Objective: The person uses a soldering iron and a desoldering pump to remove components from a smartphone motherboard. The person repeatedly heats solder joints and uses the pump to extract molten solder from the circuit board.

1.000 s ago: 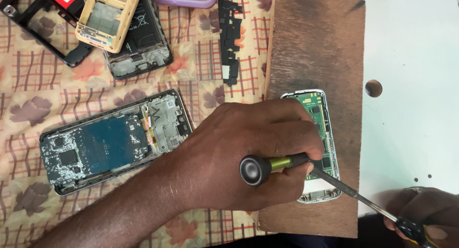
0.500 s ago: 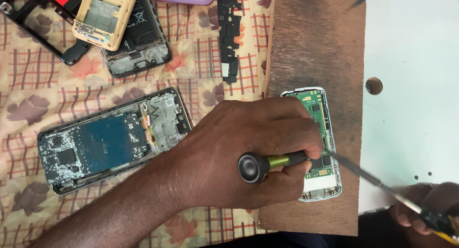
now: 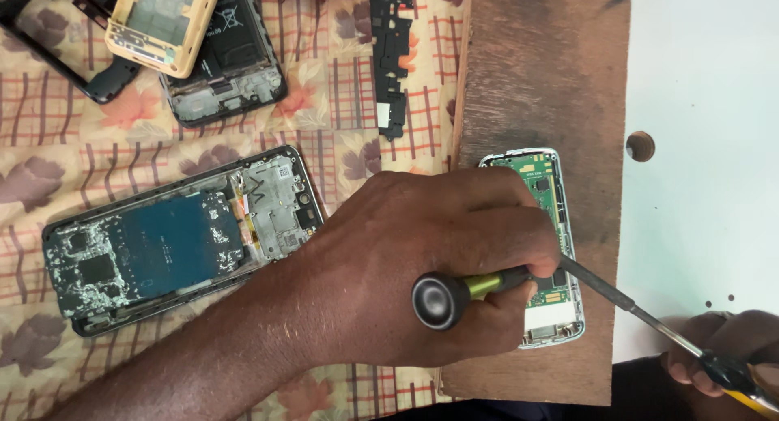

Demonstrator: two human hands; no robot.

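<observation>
The left hand (image 3: pixel 422 267) is curled tight around a green-handled screwdriver (image 3: pixel 471 289), resting on the small phone (image 3: pixel 552 251) (on the wooden board (image 3: pixel 535 88), at 3 o'clock). The right hand (image 3: pixel 722 352) is closed on a second screwdriver (image 3: pixel 649 315).

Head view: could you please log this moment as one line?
left hand: grips green-handled screwdriver over small opened phone | right hand: holds long-shafted screwdriver, shaft reaching phone | phone on wooden board
</observation>
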